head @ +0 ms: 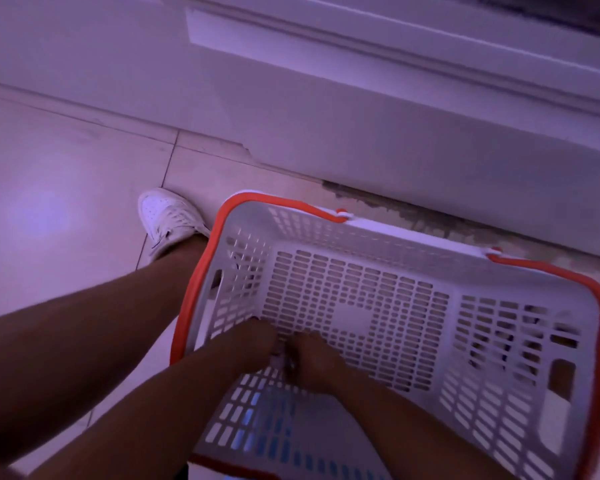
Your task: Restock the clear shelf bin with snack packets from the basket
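- Both forearms reach down into the white slotted basket [499, 341] from its near edge, and the two hands meet low against the near wall, close to the near-left corner of the floor.
- The left hand [253, 342] and the right hand [314, 358] lie knuckles up, side by side and almost touching. Their fingers curl down toward something small and pale in the gap between them; the blur hides what it is and whether either hand really pinches it.
- If that is a snack packet, it lies directly under the fingertips, equally near to both hands. Its long axis cannot be read.
- The rest of the basket floor, out to the far and right walls, shows only bare slots.
- Past the orange rim [201, 271] a white shoe [168, 216] stands on the tiled floor.
- Farthest off rises a white cabinet front [361, 109]. The clear shelf bin is not in view, so I judge the packet must be lifted up and away.
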Demonstrator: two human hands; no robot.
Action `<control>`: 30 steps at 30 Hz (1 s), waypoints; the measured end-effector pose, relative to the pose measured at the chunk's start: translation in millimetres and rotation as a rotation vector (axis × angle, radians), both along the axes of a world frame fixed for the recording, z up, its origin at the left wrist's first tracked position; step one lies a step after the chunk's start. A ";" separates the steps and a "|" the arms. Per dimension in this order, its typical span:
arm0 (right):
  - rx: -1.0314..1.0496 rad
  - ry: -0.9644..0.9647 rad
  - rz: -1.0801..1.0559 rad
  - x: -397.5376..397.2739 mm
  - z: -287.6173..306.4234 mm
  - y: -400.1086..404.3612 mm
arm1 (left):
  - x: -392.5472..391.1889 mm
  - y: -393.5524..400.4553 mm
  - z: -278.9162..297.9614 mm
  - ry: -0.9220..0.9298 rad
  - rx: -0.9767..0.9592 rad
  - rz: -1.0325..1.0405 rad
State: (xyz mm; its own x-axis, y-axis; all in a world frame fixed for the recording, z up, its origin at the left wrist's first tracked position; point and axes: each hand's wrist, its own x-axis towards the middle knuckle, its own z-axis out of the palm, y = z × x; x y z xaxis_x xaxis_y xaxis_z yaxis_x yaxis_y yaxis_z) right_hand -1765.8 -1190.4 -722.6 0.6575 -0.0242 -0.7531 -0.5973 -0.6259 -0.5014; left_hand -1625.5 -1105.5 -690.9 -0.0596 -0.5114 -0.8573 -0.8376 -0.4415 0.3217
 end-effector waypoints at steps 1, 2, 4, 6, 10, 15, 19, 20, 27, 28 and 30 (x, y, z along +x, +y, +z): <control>0.052 0.036 -0.016 0.9 1.1 -0.4 | 3.6 -2.9 -0.9 0.032 0.020 0.084; 0.109 0.076 -0.020 0.2 4.9 -0.9 | 6.6 -6.3 -4.8 0.051 0.032 0.172; 0.244 0.163 -0.020 -0.8 12.3 1.4 | 11.6 -8.7 -11.0 0.064 0.053 0.306; 0.290 0.168 -0.005 -4.1 7.1 -1.8 | 14.0 -9.2 -14.4 0.079 0.045 0.420; 0.183 0.225 0.156 -16.9 8.4 -14.1 | 15.8 -12.8 -9.2 0.100 0.072 0.515; 0.095 0.259 0.146 -30.1 13.6 -11.1 | 16.9 -23.6 5.0 0.130 0.106 0.587; 0.053 0.358 -0.075 -52.4 21.9 -38.5 | 20.0 -38.8 19.0 0.179 0.133 0.616; 0.084 0.367 -0.180 -52.7 26.0 -51.3 | 21.8 -45.5 23.4 0.202 0.129 0.638; 0.537 -0.082 -0.888 18.9 156.1 -157.5 | 38.0 -105.4 114.6 0.324 0.002 0.915; 0.560 -0.143 -0.881 22.3 185.0 -167.5 | 43.2 -112.6 139.0 0.338 -0.053 0.961; 0.598 -0.250 -0.894 19.2 241.6 -179.9 | 50.4 -121.8 192.6 0.411 -0.185 1.053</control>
